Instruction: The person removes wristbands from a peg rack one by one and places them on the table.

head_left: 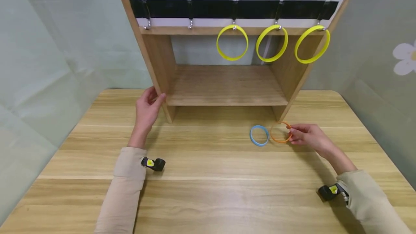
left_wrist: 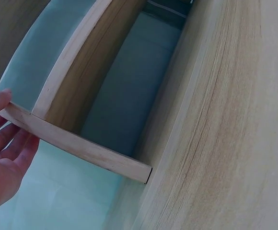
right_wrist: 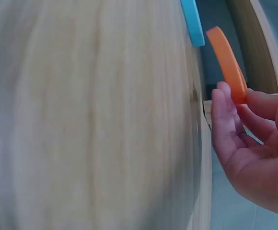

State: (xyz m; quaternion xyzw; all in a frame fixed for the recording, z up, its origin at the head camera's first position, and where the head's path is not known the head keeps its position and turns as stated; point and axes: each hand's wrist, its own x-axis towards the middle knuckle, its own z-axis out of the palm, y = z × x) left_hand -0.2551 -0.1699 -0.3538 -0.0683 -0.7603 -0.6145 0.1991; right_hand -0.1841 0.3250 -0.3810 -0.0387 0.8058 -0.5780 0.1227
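My left hand (head_left: 147, 109) grips the left side panel of the wooden shelf (head_left: 227, 84); in the left wrist view the thumb lies on one side of the panel (left_wrist: 81, 146) and the fingers on the other. My right hand (head_left: 307, 136) pinches an orange ring (head_left: 276, 140) between thumb and fingers by the foot of the shelf's right panel. In the right wrist view the orange ring (right_wrist: 229, 64) appears edge-on, tilted up from the fingertips. Just left of it a blue ring (head_left: 251, 136) lies on the table.
Across the shelf's top runs a white board (head_left: 208, 21) with a black strip and several small metal hooks. Three yellow rings (head_left: 218, 48) hang from the middle and right hooks; the two left hooks (head_left: 190, 24) carry no ring. The wooden table (head_left: 208, 198) extends in front.
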